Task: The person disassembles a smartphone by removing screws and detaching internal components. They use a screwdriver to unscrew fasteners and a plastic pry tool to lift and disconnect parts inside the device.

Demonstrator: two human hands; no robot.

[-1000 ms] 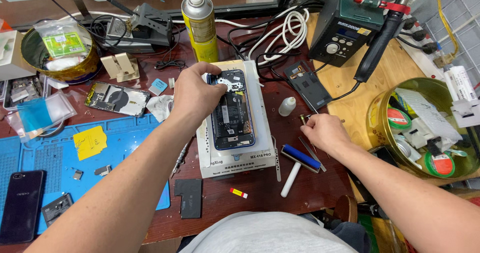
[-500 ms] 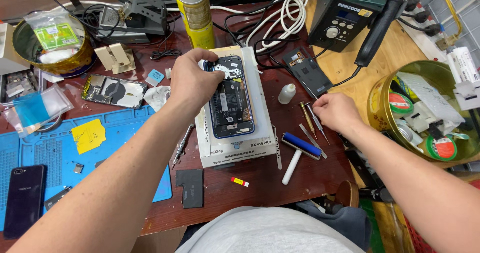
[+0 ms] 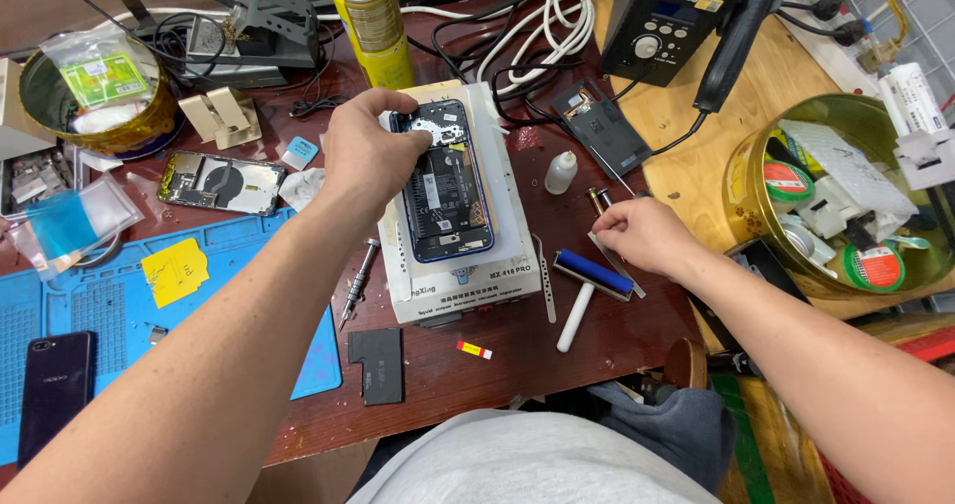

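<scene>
While the opened phone lies face down on a white box at mid-bench, the left hand rests on its upper left corner, fingers curled against the edge. Right of the box, the right hand pinches thin metal tools. A blue roller lies just beside it, a small white bottle farther back.
</scene>
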